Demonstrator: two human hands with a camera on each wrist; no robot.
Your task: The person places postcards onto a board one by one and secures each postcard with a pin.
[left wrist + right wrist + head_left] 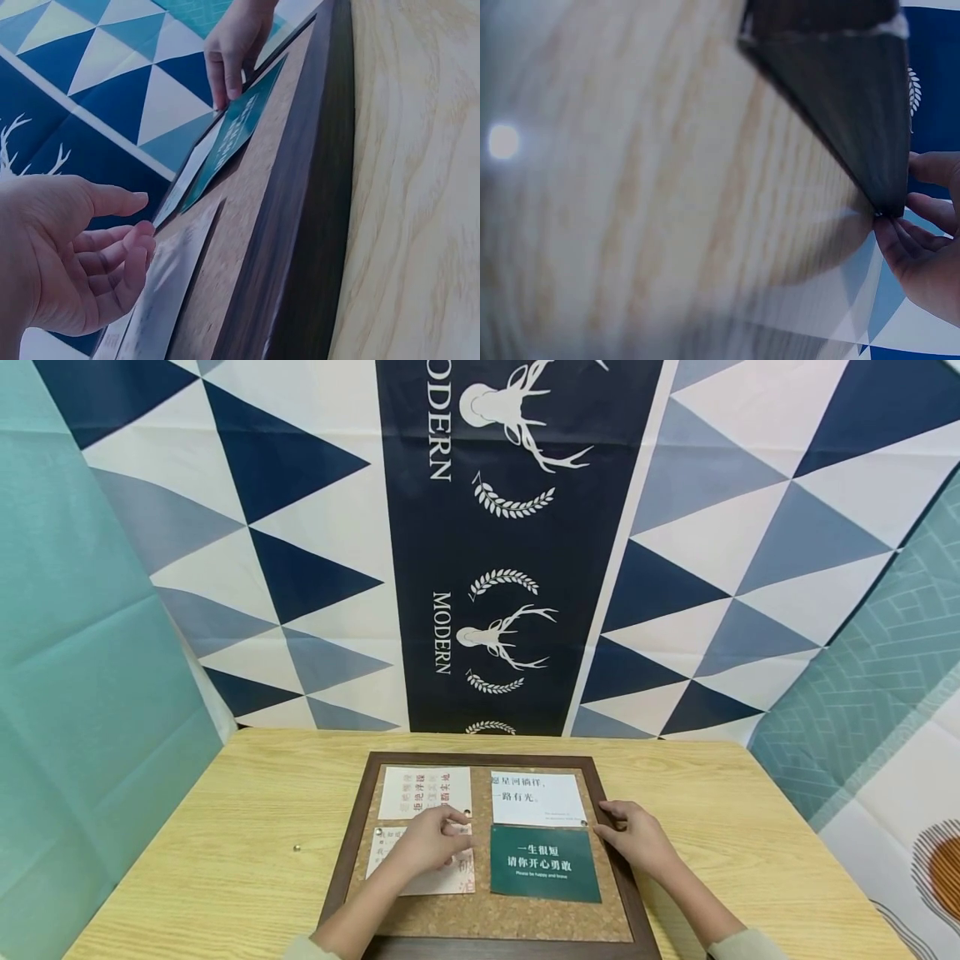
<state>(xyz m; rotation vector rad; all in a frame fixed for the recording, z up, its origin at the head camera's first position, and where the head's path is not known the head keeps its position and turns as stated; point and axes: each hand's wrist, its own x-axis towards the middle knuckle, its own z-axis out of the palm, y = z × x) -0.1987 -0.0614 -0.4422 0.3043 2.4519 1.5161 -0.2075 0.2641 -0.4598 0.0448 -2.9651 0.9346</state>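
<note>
A cork board point(551, 927) in a dark brown wooden frame lies on the table, bearing a green card point(545, 877), a white card with dark writing point(525, 810), a white card with red and grey writing point(397, 802) and another white card point(450, 883). My left hand point(431, 843) hovers over the left cards, partly hiding the lower one. Its fingers are loosely bent, thumb apart, and nothing shows between them in the left wrist view. My right hand point(637, 839) grips the frame's right edge, its fingertips meeting the frame's side point(855, 127) in the right wrist view.
Small shiny pins point(584, 823) sit at card edges. A similar pin point(297, 848) lies on the wooden table point(225, 827), left of the board. Behind the table hangs a patterned cloth point(517, 543); a teal curtain point(90, 635) is at left.
</note>
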